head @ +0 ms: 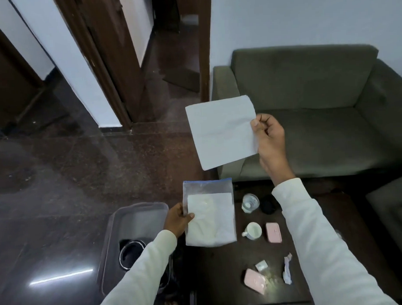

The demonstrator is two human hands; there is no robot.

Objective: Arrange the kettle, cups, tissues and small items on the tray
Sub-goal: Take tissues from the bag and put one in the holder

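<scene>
My right hand (266, 136) pinches a flat white tissue (221, 132) by its right edge and holds it up in front of the sofa. My left hand (177, 219) grips the left edge of a clear zip bag (209, 217) with folded white tissues inside, held over the dark table's left edge. On the table (222, 277) stand a white cup (253, 230), a clear glass jar (250, 203) and a black round item (268, 206). Two pink cases (273, 232) (254, 281), a small sachet (261, 265) and a crumpled wrapper (287, 269) lie nearby.
A clear plastic bin (134, 223) sits on the floor left of the table, with a black round vessel (130, 250) inside. A grey-green sofa (319, 116) stands behind the table. A dark polished floor and doorways fill the left.
</scene>
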